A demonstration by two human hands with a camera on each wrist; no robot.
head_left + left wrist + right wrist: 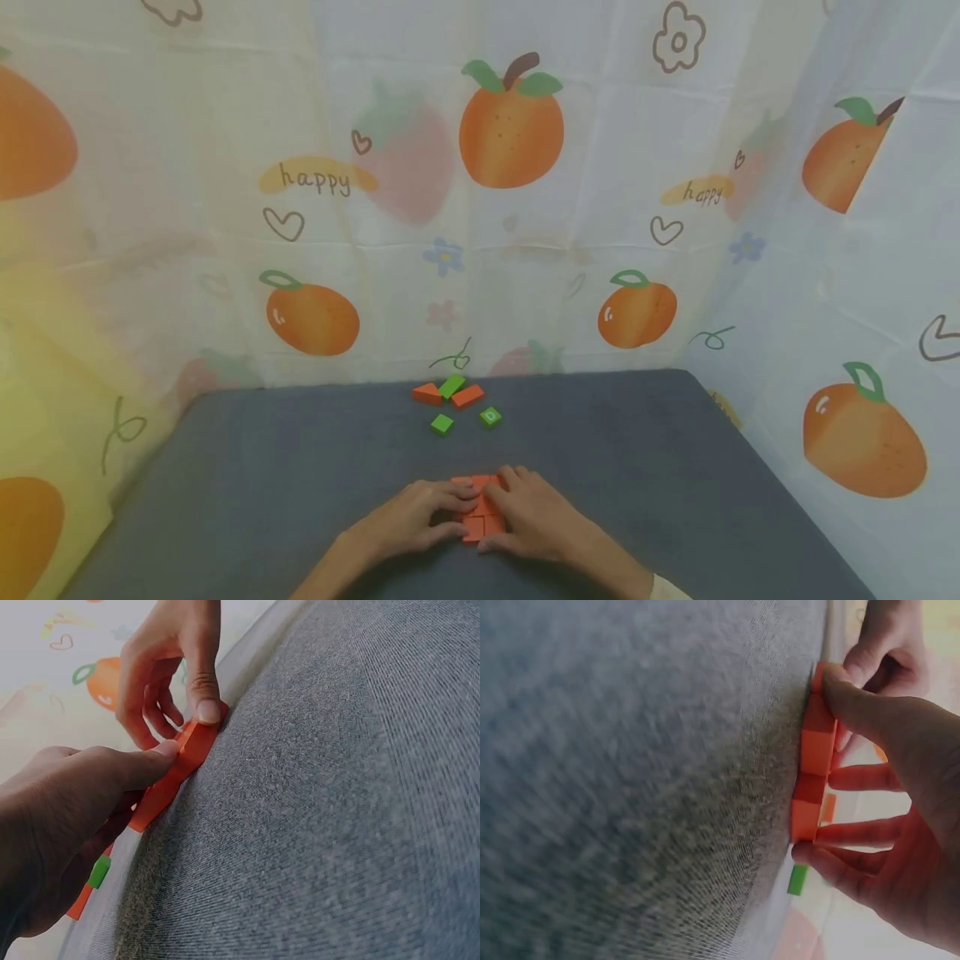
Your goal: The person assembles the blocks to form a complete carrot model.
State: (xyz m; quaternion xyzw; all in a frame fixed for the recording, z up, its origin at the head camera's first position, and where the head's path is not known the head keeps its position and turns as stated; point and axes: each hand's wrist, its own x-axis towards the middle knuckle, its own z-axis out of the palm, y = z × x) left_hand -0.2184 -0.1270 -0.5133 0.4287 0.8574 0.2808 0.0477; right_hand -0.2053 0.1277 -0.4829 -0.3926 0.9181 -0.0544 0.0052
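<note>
Several orange blocks (474, 528) lie side by side in a flat cluster on the dark table, close to the person. From the left, my left hand (412, 517) holds the cluster's edge, its thumb low and its fingertips over the top. My right hand (543, 517) grips the other side, the thumb at the near corner and the fingers spread along the far part. In the right wrist view, the side faces of the orange blocks (817, 750) show between thumb and fingers. Both hands cover parts of the cluster in the head view.
Farther back on the table (300, 467) lie two orange blocks (467, 397), a green block (452, 386), a small green block (442, 425) and a green block lettered D (491, 417). A fruit-print curtain (420, 275) hangs behind and at both sides.
</note>
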